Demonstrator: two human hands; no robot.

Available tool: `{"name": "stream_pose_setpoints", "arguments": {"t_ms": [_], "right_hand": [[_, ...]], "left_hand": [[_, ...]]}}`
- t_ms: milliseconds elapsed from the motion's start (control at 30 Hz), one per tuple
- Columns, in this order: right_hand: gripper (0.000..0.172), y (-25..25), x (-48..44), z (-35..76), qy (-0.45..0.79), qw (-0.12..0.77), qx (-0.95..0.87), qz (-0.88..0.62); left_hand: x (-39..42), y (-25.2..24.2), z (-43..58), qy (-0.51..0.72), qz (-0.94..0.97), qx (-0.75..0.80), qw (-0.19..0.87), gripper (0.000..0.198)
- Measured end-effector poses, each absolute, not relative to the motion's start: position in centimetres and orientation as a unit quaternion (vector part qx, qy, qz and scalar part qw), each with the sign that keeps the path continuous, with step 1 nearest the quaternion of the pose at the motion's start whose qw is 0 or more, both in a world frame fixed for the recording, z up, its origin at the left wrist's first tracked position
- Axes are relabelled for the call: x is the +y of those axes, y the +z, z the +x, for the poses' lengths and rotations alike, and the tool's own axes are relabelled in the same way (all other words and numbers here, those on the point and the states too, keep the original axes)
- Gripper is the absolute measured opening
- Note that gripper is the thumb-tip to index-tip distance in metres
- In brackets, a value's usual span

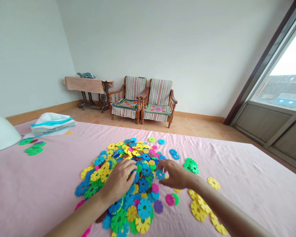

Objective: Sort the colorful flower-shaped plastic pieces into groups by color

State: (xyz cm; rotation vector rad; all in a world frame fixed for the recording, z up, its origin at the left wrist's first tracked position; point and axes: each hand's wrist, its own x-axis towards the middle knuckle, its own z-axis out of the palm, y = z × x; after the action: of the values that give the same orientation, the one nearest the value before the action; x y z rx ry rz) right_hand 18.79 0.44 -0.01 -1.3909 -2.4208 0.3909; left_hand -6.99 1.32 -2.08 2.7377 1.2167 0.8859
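Note:
A heap of flower-shaped plastic discs (144, 185) with notched edges, in blue, yellow, green, pink and brown, spreads over the pink cloth. My left hand (120, 177) rests on top of the heap, palm down, its thumb apart from the bent fingers; what lies under the palm is hidden. Along the heap's right side is my right hand (174, 172), thumb and curled fingers spread apart. A light blue disc (160, 174) shows by the gap between them, and I see no grip on it. Below lies a purple disc (158, 206).
Yellow discs (199, 210) lie under my right forearm, with green discs (191, 165) beyond. At the left are more green discs (34, 150), a tissue pack (53, 125) and a white rounded object (2, 133). Two wooden armchairs (158, 110) stand past the cloth's far edge.

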Motion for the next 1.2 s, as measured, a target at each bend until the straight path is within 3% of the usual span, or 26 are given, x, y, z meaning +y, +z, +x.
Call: {"name": "stream_pose_setpoints", "arguments": {"t_ms": [267, 567, 767, 967, 1200], "right_hand": [[0.025, -2.0, 12.6, 22.3, 0.033, 0.257, -0.691, -0.675], [0.026, -4.6, 16.8, 21.5, 0.038, 0.229, -0.673, -0.702], [0.026, -4.9, 16.7, 21.4, 0.056, 0.217, -0.672, -0.706], [0.026, -3.1, 14.5, 21.3, 0.065, 0.270, -0.674, -0.685], [0.011, -0.1, 3.7, 18.1, 0.160, 0.270, -0.779, -0.542]], "left_hand": [[1.4, -2.6, -7.3, 0.283, 0.873, 0.397, 0.007, 0.016], [1.4, -2.6, -7.2, 0.286, 0.874, 0.392, 0.009, 0.016], [1.4, -2.6, -7.2, 0.287, 0.874, 0.391, 0.016, 0.017], [1.3, -2.5, -7.0, 0.297, 0.872, 0.388, 0.003, 0.016], [1.0, -2.0, -6.8, 0.284, 0.875, 0.392, 0.020, 0.017]]}}
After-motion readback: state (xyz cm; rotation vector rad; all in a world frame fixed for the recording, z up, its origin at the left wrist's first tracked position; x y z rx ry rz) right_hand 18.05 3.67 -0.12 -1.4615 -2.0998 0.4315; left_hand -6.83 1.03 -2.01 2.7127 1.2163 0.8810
